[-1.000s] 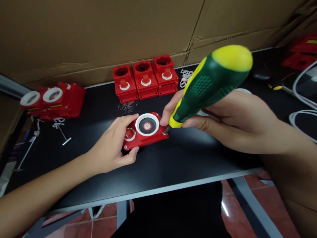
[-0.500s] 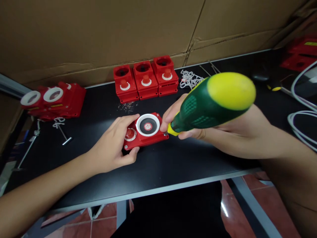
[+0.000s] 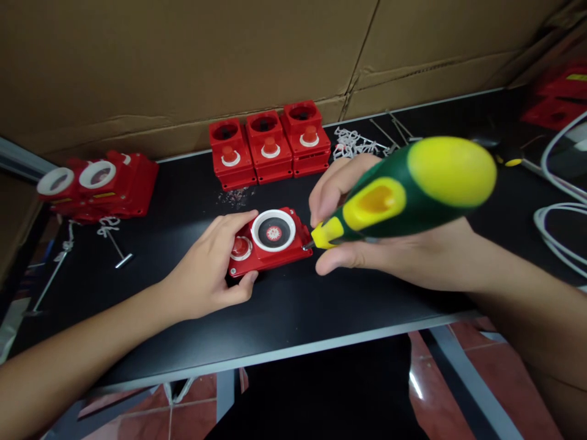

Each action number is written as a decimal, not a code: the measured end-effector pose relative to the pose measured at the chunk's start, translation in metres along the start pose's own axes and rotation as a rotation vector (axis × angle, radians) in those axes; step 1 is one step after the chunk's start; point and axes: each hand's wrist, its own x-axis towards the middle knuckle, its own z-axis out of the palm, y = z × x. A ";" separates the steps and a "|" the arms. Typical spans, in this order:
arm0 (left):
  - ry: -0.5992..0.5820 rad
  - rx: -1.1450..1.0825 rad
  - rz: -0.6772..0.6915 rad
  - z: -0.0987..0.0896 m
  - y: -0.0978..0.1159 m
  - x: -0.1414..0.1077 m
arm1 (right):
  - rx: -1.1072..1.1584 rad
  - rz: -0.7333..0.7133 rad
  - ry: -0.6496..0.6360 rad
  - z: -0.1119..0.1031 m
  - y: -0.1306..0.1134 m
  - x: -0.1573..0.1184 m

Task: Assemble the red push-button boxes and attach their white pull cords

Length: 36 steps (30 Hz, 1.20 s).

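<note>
On the black table lies a red plastic box (image 3: 270, 260) with a white-ringed round opening around a black disc and a red knob at its left. My left hand (image 3: 211, 266) grips the box's left end, fingers on the far side and thumb on the near side. A green and yellow screwdriver (image 3: 389, 198) is held in my right hand (image 3: 367, 244), its handle tilted up toward me. The screwdriver's tip meets a screw at the right near corner of the box. Another screw shows at the left near corner.
Three red boxes (image 3: 270, 150) stand in a row at the back. More red boxes with white rings (image 3: 123, 183) are at the left, near small metal T-bars (image 3: 123, 260) on white cord. Tangled cord (image 3: 353, 143), metal rods and white cable (image 3: 559, 211) lie to the right.
The screwdriver handle has turned, bringing its yellow oval into view, and has shifted slightly right. My right fingers have changed their hold. My left hand and the box have stayed put.
</note>
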 end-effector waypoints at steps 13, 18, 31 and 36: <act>-0.030 -0.009 -0.023 -0.001 0.001 0.001 | 0.184 0.096 -0.150 -0.009 -0.009 -0.002; 0.031 -0.002 -0.013 0.005 0.000 -0.001 | 0.123 0.110 -0.032 -0.011 -0.007 0.001; -0.030 -0.014 -0.026 -0.003 0.002 0.000 | 0.216 0.145 -0.117 -0.010 -0.017 -0.003; -0.023 -0.002 -0.019 -0.002 0.003 0.001 | 0.132 0.112 -0.071 -0.012 -0.011 -0.005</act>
